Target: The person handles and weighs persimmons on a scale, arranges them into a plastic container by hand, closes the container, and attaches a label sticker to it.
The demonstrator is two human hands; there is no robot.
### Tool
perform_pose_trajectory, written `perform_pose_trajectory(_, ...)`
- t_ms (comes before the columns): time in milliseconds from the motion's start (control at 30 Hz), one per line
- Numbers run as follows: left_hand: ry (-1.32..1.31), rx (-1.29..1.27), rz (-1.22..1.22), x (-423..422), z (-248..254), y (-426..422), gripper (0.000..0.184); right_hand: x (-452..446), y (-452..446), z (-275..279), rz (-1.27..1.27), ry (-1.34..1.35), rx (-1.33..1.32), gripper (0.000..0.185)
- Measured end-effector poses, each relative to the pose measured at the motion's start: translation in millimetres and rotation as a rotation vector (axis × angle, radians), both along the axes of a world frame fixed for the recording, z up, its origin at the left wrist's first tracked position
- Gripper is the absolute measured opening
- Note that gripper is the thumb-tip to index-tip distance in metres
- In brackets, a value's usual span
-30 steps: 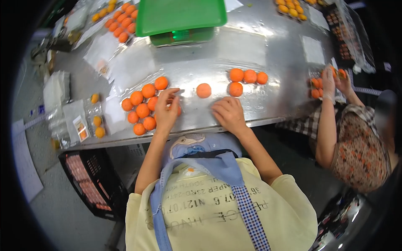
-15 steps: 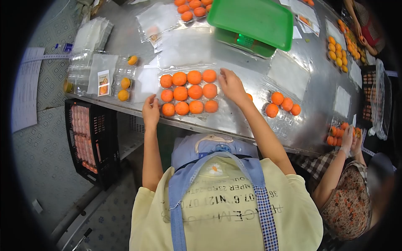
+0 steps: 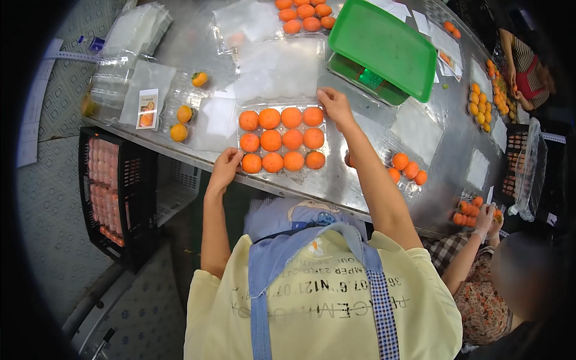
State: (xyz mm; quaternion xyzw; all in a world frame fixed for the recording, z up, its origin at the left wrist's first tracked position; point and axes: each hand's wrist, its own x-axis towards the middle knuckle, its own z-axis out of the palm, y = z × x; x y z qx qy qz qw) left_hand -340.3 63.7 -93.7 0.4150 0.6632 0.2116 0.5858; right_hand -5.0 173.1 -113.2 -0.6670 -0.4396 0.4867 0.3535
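Note:
A clear plastic tray (image 3: 281, 104) lies on the metal table before me, filled with orange persimmons (image 3: 272, 140) in three rows. At its near left corner, my left hand (image 3: 225, 170) pinches the rim between thumb and fingers. My right hand (image 3: 337, 108) is closed around the far right corner. Left of the tray are a white paper (image 3: 221, 115) and another clear tray with a few yellow-orange persimmons (image 3: 179, 132) and a picture label (image 3: 146, 109). Beneath my right forearm, one fruit is mostly hidden.
A green tray (image 3: 384, 48) sits atop a scale with a lit display. More persimmons (image 3: 410, 169) lie to the right, others (image 3: 305, 12) at the back. A black crate (image 3: 108, 192) of packed fruit stands below left. Co-workers' hands (image 3: 487, 221) handle fruit at the right.
Both my hands have closed on the tray's corners; before, they rested beside it with fingers looser. The whole view has shifted and turned slightly. The co-worker at lower right still handles fruit.

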Motion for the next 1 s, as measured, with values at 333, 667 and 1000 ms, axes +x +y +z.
perform_pose_trajectory(333, -0.291, -0.043, 0.203, 10, 26, -10, 0.019, -12, -7, 46, -0.009, 0.001, 0.038, 0.030)
perform_pose_trajectory(667, -0.320, 0.007, 0.172, 16, 87, 5, 0.018, 5, -10, 120, -0.072, 0.152, 0.141, 0.026)
perform_pose_trajectory(1000, -0.432, 0.173, -0.136, 145, 167, 147, 0.024, 153, 43, 209, -0.326, 0.025, 0.273, 0.025)
